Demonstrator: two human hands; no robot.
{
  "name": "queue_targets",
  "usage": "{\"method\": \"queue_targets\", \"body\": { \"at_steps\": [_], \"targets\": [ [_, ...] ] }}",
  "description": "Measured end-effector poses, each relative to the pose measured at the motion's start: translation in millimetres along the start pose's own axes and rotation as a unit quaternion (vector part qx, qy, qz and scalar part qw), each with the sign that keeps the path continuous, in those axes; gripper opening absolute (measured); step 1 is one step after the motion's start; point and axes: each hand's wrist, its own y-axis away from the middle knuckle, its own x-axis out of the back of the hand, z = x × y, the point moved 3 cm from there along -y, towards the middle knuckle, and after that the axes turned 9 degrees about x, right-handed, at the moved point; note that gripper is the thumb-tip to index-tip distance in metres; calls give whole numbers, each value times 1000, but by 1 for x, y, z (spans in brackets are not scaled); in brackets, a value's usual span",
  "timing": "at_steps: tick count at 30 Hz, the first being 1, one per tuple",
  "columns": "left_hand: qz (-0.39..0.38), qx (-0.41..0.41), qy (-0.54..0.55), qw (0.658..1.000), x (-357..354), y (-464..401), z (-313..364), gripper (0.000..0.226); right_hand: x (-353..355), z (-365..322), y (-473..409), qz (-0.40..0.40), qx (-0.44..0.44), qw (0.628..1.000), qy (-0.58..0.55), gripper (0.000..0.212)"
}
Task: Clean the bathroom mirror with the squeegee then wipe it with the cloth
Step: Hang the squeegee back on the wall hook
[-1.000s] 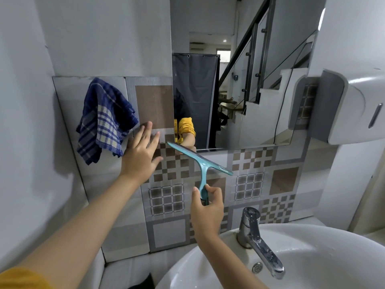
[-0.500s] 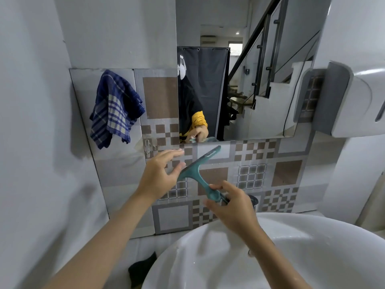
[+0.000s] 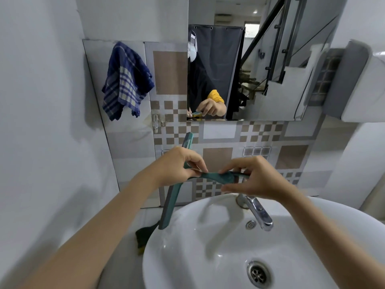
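From the head camera, both hands hold the teal squeegee [image 3: 175, 197] low over the white sink [image 3: 208, 236]. The left hand [image 3: 177, 165] pinches it where the handle meets the blade. The right hand [image 3: 256, 178] pinches the far end of the handle, just above the tap [image 3: 258, 211]. The long blade hangs down past the left hand, over the sink rim. The mirror [image 3: 260, 80] is up above both hands, and the blade is not touching it. The blue checked cloth [image 3: 127, 80] hangs on the wall, up and left of the left hand, untouched. I can't tell if the mirror is scraped yet. The wiping looks not started.
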Motion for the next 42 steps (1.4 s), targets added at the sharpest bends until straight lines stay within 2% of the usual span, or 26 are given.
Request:
{"method": "queue_targets", "body": {
  "at_steps": [5, 8, 11, 15, 19, 21, 28, 33, 42],
  "targets": [
    [-25, 15, -1, 1000, 0, 6, 1, 30, 19, -10, -16, -26, 79, 993, 84, 24],
    [2, 14, 35, 999, 1, 9, -3, 28, 26, -12, -30, 13, 145, 979, 143, 24],
    [65, 24, 58, 996, 4, 13, -17, 24, 22, -2, -46, 93, 170, 958, 212, 33],
    [169, 39, 81, 982, 3, 15, -47, 29, 9, 2, -76, 226, 112, 966, 58, 43],
    [239, 45, 104, 964, 3, 17, -78, 28, -30, 3, -113, 234, 29, 962, -136, 51],
    [262, 64, 123, 955, 2, 17, -93, 28, -51, 3, -131, 221, 18, 956, -194, 50],
    [304, 120, 148, 933, 0, 19, -143, 31, -109, 9, -172, 190, 11, 954, -234, 45],
    [298, 154, 165, 927, -9, 17, -170, 27, -136, 26, -182, 177, -16, 954, -241, 47],
    [301, 165, 168, 924, -14, 4, -184, 23, -149, 39, -186, 207, -6, 942, -264, 44]
  ]
}}
